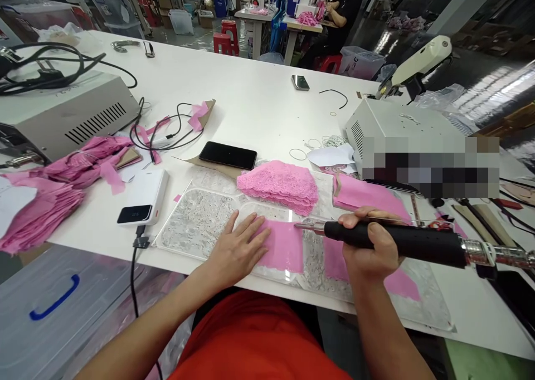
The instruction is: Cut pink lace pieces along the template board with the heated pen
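My left hand (241,245) lies flat with fingers spread on the left edge of a pink fabric piece (284,249). Beneath the fabric is a speckled grey board (196,221) with pale, rounded frames. Wrapped around a thick black-handled tool with a narrow metal tip (388,242), my right hand (371,243) holds it nearly level. Its tip points left, over the fabric's upper right corner; whether it touches cannot be seen. Behind the fabric sits a stack of pink lace pieces (278,185). More pink fabric (336,260) lies under the right hand.
Grey machine boxes stand at left (71,110) and right (409,129). A black phone (228,155), a white power bank (144,196) with a cable, and bundled pink fabric (45,201) lie on the white table (251,101). Beyond it, a person (340,20) sits at a sewing machine.
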